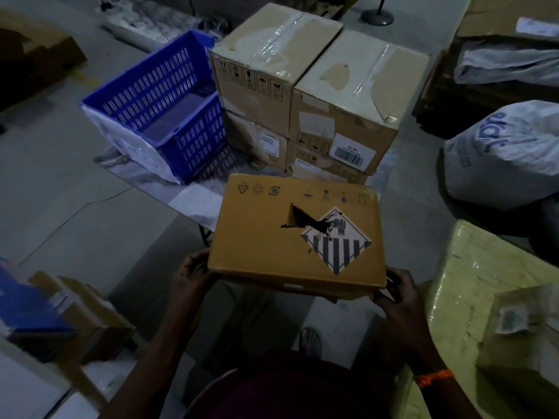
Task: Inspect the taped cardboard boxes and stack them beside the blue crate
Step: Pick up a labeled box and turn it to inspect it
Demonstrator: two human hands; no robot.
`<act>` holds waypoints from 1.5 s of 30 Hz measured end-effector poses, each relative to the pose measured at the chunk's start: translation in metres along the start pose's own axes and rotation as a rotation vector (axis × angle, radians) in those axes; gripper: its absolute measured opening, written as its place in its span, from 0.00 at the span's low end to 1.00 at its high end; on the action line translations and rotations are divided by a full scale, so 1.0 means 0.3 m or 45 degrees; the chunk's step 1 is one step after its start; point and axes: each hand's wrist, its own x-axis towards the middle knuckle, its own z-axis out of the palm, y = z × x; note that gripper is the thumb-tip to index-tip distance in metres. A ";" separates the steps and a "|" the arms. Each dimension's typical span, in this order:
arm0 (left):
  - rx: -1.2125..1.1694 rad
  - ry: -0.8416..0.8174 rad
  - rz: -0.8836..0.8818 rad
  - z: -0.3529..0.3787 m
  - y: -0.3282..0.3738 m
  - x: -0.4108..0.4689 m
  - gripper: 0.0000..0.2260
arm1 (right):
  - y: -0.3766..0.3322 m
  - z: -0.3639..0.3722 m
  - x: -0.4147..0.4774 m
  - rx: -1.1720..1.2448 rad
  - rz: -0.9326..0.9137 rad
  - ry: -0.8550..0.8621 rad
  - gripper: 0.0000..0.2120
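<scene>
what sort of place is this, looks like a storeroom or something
Most likely a warehouse or parcel sorting area: taped boxes stacked beside a blue crate, a barcode label on one, a printed sack, and a torn box held by the left hand and right hand.

It looks like a warehouse or dispatch storeroom to me: a bare grey floor (60, 207), taped cartons (317, 95) stacked up, bearing handling symbols (251, 80) and a barcode label (352, 154), a blue slotted crate (157, 95), a printed white sack (508, 152) and a film-wrapped bundle (484, 282).
</scene>
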 end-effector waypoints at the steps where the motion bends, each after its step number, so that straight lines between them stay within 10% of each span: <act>1: -0.035 0.017 -0.025 0.005 0.011 0.006 0.09 | -0.001 -0.004 -0.002 -0.007 -0.010 -0.008 0.22; 10: -0.050 0.092 -0.017 0.066 0.063 0.006 0.11 | -0.032 0.017 0.046 0.116 0.029 0.075 0.11; 21: -0.039 0.107 -0.169 0.061 0.048 0.037 0.25 | -0.105 0.127 0.066 -0.330 -0.113 -0.093 0.47; 35: -0.332 0.008 -0.505 -0.075 0.006 0.161 0.21 | -0.440 0.302 0.006 -0.261 -0.879 -0.122 0.21; 41: 0.386 0.258 -0.012 -0.043 0.108 0.183 0.18 | -0.414 0.290 0.034 -0.364 -0.384 0.045 0.56; 45: 0.590 0.044 0.379 0.011 0.271 0.117 0.12 | -0.383 0.292 0.069 -0.386 -0.279 0.022 0.60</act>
